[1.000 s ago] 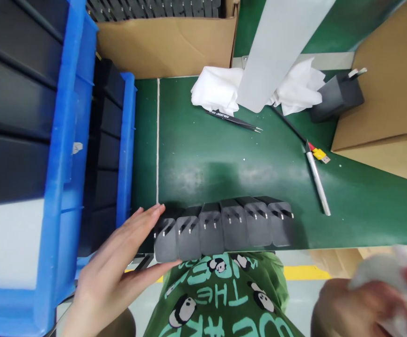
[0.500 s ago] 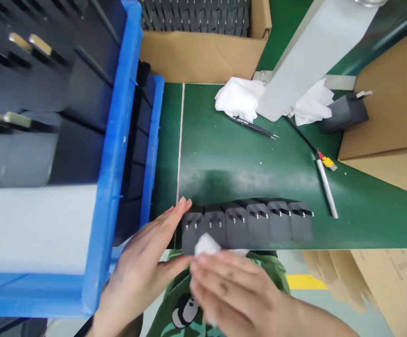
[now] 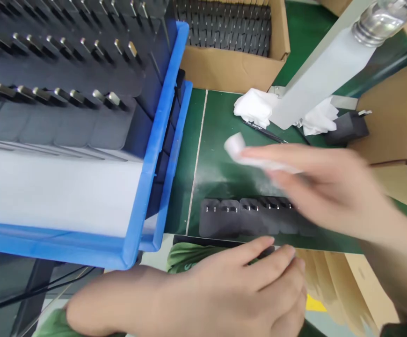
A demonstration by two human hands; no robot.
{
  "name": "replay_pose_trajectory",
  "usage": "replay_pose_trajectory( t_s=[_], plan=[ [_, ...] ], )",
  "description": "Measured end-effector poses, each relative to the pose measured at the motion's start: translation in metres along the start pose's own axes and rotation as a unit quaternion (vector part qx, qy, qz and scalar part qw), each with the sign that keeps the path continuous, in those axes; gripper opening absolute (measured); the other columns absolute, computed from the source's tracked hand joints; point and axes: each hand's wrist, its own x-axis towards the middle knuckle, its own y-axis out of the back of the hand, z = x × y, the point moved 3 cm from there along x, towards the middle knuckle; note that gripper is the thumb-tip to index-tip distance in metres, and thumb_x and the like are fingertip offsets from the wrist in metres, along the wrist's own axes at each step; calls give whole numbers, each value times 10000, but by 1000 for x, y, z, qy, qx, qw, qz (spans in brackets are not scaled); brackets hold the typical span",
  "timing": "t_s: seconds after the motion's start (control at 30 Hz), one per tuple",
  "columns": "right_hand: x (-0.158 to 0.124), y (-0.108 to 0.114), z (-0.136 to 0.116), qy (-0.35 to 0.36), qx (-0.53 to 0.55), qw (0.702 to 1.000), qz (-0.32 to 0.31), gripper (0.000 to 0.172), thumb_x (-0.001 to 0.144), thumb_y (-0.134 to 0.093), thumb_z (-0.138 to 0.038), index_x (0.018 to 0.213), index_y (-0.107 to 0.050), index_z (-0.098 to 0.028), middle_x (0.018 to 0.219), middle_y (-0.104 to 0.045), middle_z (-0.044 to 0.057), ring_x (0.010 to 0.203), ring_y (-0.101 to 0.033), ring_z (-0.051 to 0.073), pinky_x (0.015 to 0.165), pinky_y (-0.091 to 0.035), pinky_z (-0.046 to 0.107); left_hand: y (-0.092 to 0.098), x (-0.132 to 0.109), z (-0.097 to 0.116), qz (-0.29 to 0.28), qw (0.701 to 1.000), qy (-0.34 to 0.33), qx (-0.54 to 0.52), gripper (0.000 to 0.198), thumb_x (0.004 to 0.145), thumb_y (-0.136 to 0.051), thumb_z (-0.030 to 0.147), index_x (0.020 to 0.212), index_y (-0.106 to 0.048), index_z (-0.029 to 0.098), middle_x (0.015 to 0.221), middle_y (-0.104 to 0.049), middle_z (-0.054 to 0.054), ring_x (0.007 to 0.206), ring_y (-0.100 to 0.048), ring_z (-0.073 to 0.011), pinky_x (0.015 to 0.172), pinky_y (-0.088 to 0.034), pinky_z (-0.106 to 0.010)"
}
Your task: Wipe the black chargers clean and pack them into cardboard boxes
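While pinching a white cloth, the right hand is now crossing over the charger row. The left hand, loosely curled and apparently empty, is leaving the row's end.

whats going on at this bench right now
A person is working at a green mat with bare hands. The right hand, blurred, holds a white wipe just above a row of black plug adapters lined up near the mat's front edge. The left hand is at that edge, in front of the row, holding nothing. A blue bin with more adapters sits to the left.
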Motion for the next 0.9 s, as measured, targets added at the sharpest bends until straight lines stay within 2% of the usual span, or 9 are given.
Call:
replay_pose_trajectory(
  t_s=[0.07, 0.13, 0.2, 0.27, 0.4, 0.57, 0.67, 0.9],
  plan=[
    [31, -36, -11, 74, 93, 976, -181, 440, 996, -470, -74, 1347, -633, -285, 1340, -678, -43, 1240, -647, 123, 1064, -533, 265, -7, 12, -1, -23, 1000, -5, 6, 417, 1008, -391, 221, 1322, -650, 132, 1404, -638, -98, 1313, -583, -271, 1124, -465, -405],
    [42, -59, -13, 92, 181, 929, -308, 454, 1015, -400, -63, 1409, -571, -209, 1431, -610, -17, 1321, -580, 98, 1120, -477, 236, -16, 18, -1, -23, 1000, -9, -1, 426, 1016, -375, 222, 1332, -643, 122, 1442, -607, -114, 1363, -542, -290, 1162, -416, -433],
    [42, -68, -7, 70, 240, 895, -371, 468, 1023, -362, -62, 1462, -500, -147, 1494, -548, 8, 1385, -511, 83, 1167, -415, 217, -26, 20, -4, -21, 1000, -9, -5, 428, 1026, -364, 219, 1352, -629, 135, 1477, -578, -96, 1395, -513, -283, 1176, -398, -425],
    [39, -67, 1, 49, 274, 870, -406, 490, 1025, -338, -66, 1492, -459, -150, 1531, -504, 4, 1427, -455, 77, 1185, -380, 207, -36, 20, -9, -28, 1000, 7, 7, 436, 1030, -367, 199, 1406, -579, 136, 1515, -542, -74, 1417, -491, -251, 1197, -369, -389],
    [36, -54, 17, 25, 304, 845, -440, 486, 1034, -344, -108, 1497, -469, -183, 1544, -485, -11, 1463, -405, 96, 1193, -362, 209, -50, 21, -20, -46, 996, 59, 48, 479, 1025, -338, 145, 1485, -469, 111, 1572, -463, -45, 1452, -440, -173, 1234, -302, -322],
    [15, -26, 42, -20, 339, 821, -458, 467, 1053, -354, -150, 1497, -476, -224, 1536, -505, -39, 1483, -378, 104, 1239, -291, 245, -52, 23, -19, -53, 993, 98, 31, 507, 1030, -245, 123, 1480, -479, 136, 1562, -473, -10, 1417, -483, -142, 1178, -365, -310],
    [-6, -6, 57, -61, 343, 828, -440, 446, 1060, -371, -174, 1488, -493, -208, 1539, -505, -22, 1490, -368, 108, 1246, -273, 244, -51, 24, -17, -58, 992, 110, 24, 512, 1019, -261, 126, 1487, -468, 135, 1577, -451, -11, 1420, -476, -141, 1175, -349, -309],
    [-47, 27, 83, -136, 332, 849, -388, 391, 1052, -440, -238, 1408, -597, -270, 1476, -574, -25, 1465, -412, 119, 1228, -300, 235, -51, 24, -17, -86, 990, 112, 1, 539, 989, -397, 207, 1523, -413, 130, 1617, -392, -29, 1462, -414, -178, 1197, -298, -334]
  ],
)
